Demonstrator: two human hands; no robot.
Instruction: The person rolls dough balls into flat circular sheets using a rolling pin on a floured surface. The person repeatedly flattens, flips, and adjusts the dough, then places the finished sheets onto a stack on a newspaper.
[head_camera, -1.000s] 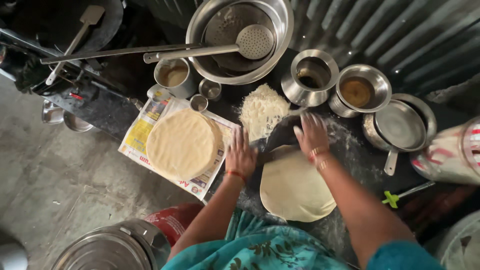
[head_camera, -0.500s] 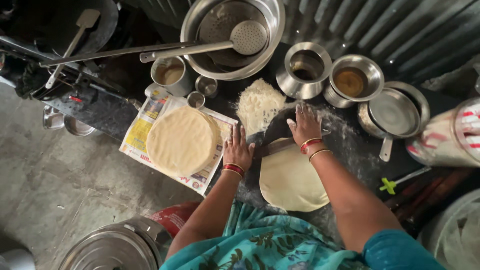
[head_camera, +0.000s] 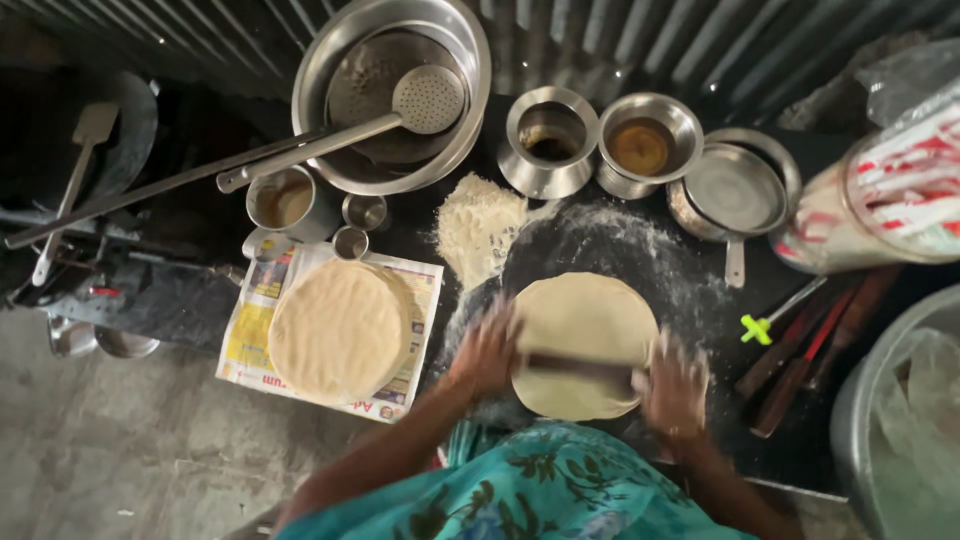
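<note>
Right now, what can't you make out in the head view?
- Left hand and right hand: motion-blurred, grip on the rolling pin unclear.
- Jar: cut off by right edge.
- Cup contents: shadowed.
- Stacked flatbreads: count unclear.

We see a pale, matt round of soft dough (head_camera: 585, 335) on a dark, flour-dusted rough board (head_camera: 690, 290), with a dark wooden rolling pin (head_camera: 580, 365) across it. Beside it, printed newspaper (head_camera: 420, 290) carries a stack of matt, floury flatbreads (head_camera: 340, 330). Behind gleam a polished steel bowl (head_camera: 320, 80), a perforated metal skimmer (head_camera: 428, 98) and two glossy steel pots (head_camera: 600, 140).
</note>
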